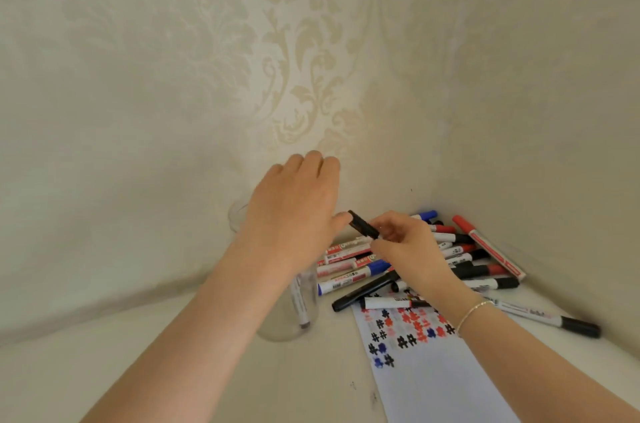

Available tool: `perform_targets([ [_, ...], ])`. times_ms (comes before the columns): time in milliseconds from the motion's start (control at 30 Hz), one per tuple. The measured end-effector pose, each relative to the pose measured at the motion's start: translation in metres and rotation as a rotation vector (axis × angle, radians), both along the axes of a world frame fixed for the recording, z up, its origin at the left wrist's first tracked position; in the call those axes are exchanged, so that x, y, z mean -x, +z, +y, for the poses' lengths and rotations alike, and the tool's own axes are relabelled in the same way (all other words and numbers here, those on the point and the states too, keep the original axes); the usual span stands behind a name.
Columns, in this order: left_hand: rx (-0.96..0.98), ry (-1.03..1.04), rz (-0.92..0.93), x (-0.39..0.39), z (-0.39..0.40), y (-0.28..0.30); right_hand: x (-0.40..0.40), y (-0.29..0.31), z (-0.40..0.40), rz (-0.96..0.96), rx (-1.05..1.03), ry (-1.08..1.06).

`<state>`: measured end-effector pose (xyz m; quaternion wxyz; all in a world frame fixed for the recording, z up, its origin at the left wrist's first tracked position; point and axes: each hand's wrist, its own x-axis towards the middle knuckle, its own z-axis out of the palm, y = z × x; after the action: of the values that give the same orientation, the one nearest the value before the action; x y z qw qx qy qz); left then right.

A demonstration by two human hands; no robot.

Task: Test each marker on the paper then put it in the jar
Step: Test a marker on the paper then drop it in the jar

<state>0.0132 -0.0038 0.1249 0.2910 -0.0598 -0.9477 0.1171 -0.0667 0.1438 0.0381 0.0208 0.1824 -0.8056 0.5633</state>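
Observation:
My right hand grips a marker with a black cap, held up above the pile with the cap pointing up-left. The thumb of my left hand touches that cap, while its fingers stretch out straight above the clear glass jar. The jar stands under my left wrist, mostly hidden, with one marker inside. A heap of markers with red, blue and black caps lies in the corner. The white paper in front of it carries rows of black, red and blue test marks.
Patterned cream walls meet in a corner right behind the pile. A single black-capped marker lies apart at the right, beside my right forearm. A pale table surface spreads to the left of the jar.

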Motion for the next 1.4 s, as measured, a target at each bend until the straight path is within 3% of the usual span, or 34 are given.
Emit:
perform_targets([
  [67,0.075,-0.138,0.018,0.005,0.025,-0.015,-0.003,-0.001,0.005,0.078,-0.105,0.017],
  [167,0.106,-0.067,-0.288,0.019,0.050,-0.046,-0.007,-0.006,0.014,0.194,-0.177,0.045],
  [233,0.107,-0.014,-0.399,0.025,0.055,-0.060,-0.007,-0.014,0.020,0.266,-0.271,0.022],
  [333,-0.074,-0.022,-0.434,0.032,0.050,-0.073,-0.002,-0.026,0.032,0.477,-0.374,-0.348],
  [367,-0.167,-0.046,-0.431,0.033,0.047,-0.077,-0.003,-0.023,0.037,0.316,-0.275,-0.423],
  [400,-0.270,-0.082,-0.457,0.034,0.045,-0.080,-0.005,-0.016,0.043,0.039,-0.077,-0.367],
  [467,-0.501,-0.186,-0.606,0.032,0.045,-0.083,-0.009,-0.007,0.052,-0.546,0.347,0.095],
  [500,-0.604,-0.253,-0.694,0.030,0.046,-0.085,-0.012,-0.006,0.053,-0.640,0.403,0.240],
  [567,-0.771,-0.371,-0.821,0.024,0.050,-0.084,-0.015,-0.010,0.052,-0.594,0.370,0.328],
  [633,-0.926,-0.426,-0.882,0.020,0.052,-0.084,-0.016,-0.014,0.049,-0.516,0.322,0.269],
  [733,-1.190,-0.474,-0.895,0.016,0.051,-0.086,-0.010,-0.016,0.049,-0.520,0.304,0.261],
  [800,-1.241,-0.528,-0.863,0.016,0.049,-0.092,-0.008,-0.014,0.050,-0.552,0.333,0.325],
  [933,-1.132,-0.504,-0.798,0.022,0.042,-0.107,-0.005,-0.017,0.053,-0.574,0.309,0.353],
  [1000,-1.033,-0.412,-0.746,0.024,0.039,-0.112,-0.005,-0.020,0.054,-0.546,0.309,0.239],
  [1100,-0.976,-0.276,-0.667,0.027,0.030,-0.120,-0.004,-0.023,0.062,-0.547,0.464,0.000],
  [1200,-0.889,-0.281,-0.607,0.024,0.025,-0.129,-0.013,-0.027,0.070,-0.566,0.519,-0.021],
  [1400,-0.533,-0.261,-0.805,0.006,0.028,-0.136,-0.036,-0.055,0.052,-0.504,0.405,-0.076],
])
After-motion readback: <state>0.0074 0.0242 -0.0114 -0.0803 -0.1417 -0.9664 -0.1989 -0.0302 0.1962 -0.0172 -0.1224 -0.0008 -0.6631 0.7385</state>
